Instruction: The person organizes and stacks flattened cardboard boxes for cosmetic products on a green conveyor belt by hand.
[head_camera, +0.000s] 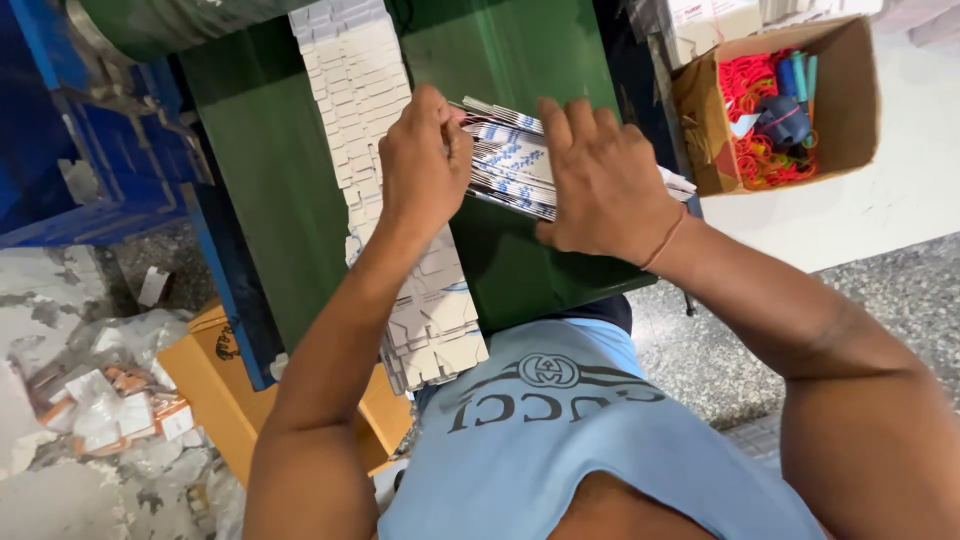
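Observation:
Both my hands press from either side on a stack of flat white-and-blue printed cartons (512, 160) lying on a green machine table (270, 170). My left hand (425, 160) grips the stack's left end, fingers curled over it. Against the right end lies my right hand (598, 185), fingers spread across the top. A long shingled row of flat white cartons (360, 90) runs down the table under my left forearm toward my body.
An open cardboard box (850, 110) with red rubber bands and a few blue items stands at the upper right. Blue machine framing (90, 170) is at the left. An orange box (215, 385) and paper scraps (100, 410) lie on the floor at lower left.

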